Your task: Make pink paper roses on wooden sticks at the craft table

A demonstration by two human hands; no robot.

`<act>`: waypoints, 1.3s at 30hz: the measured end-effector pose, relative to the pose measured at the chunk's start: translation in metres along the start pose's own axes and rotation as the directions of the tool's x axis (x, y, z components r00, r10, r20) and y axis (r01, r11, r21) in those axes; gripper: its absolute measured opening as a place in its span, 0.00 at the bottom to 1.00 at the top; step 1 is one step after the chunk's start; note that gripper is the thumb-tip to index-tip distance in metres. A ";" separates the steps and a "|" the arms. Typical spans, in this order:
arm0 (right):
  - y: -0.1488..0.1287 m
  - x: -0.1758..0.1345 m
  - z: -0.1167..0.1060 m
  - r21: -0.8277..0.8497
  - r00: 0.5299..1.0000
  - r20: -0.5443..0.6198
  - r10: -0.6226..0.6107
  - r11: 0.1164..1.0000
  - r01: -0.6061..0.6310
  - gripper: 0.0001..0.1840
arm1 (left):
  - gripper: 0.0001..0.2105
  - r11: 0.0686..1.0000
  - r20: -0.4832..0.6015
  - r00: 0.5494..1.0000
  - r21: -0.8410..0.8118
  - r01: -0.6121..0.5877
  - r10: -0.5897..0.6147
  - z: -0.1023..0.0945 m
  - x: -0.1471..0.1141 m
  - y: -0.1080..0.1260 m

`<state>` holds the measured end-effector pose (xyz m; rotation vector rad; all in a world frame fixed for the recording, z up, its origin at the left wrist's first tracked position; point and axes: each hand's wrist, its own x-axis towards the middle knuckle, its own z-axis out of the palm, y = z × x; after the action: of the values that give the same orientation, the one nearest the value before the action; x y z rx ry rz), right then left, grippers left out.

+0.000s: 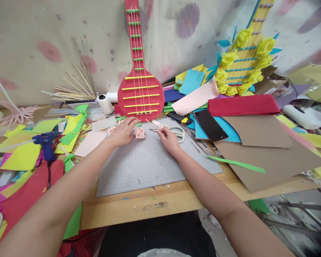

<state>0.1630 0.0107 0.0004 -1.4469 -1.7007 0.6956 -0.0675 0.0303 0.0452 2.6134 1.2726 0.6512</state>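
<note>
My left hand [123, 132] is over the far part of the grey cutting mat [139, 167], fingers stretched out and holding nothing that I can see. A pale pink paper flower [139, 133] lies just right of its fingertips; more pink paper, partly hidden, shows behind the hand. My right hand [168, 140] pinches a thin wooden stick [151, 124], which points up and left. Beside that hand lie white-handled scissors [181, 134], partly covered by it. Beyond both hands a red paper lute shape [141, 91] with yellow bars and white strings leans upright against the wall.
A blue glue gun [46, 142] stands among paper scraps at the left. At the right, a black phone [210, 125] rests on blue paper above brown card [278, 164]. Behind them leans a yellow instrument shape [240, 67] with paper flowers. Wooden skewers [75, 89] lie at the back left.
</note>
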 end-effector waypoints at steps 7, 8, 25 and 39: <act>0.003 0.001 0.001 0.033 1.000 -0.019 -0.013 0.999 0.013 0.17 | 0.18 0.984 0.007 1.000 -0.180 -0.009 0.010 0.023 0.000 0.005; 0.003 0.001 0.001 0.035 1.000 -0.022 -0.014 0.999 0.015 0.17 | 0.17 0.975 0.004 1.000 -0.222 0.007 -0.007 0.025 0.000 0.004; 0.005 0.003 -0.001 0.180 0.996 -0.090 0.009 0.984 0.008 0.17 | 0.07 -0.183 0.332 0.577 -0.936 0.302 -0.746 0.018 0.012 0.043; -0.005 -0.004 0.003 -0.264 0.999 0.033 0.042 0.964 -0.032 0.10 | 0.03 -0.242 0.402 0.641 -0.914 0.326 -0.654 0.014 -0.009 0.037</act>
<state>0.1580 0.0061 0.0024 -1.6597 -1.8549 0.5342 -0.0401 0.0008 0.0414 0.6148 1.0671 1.1063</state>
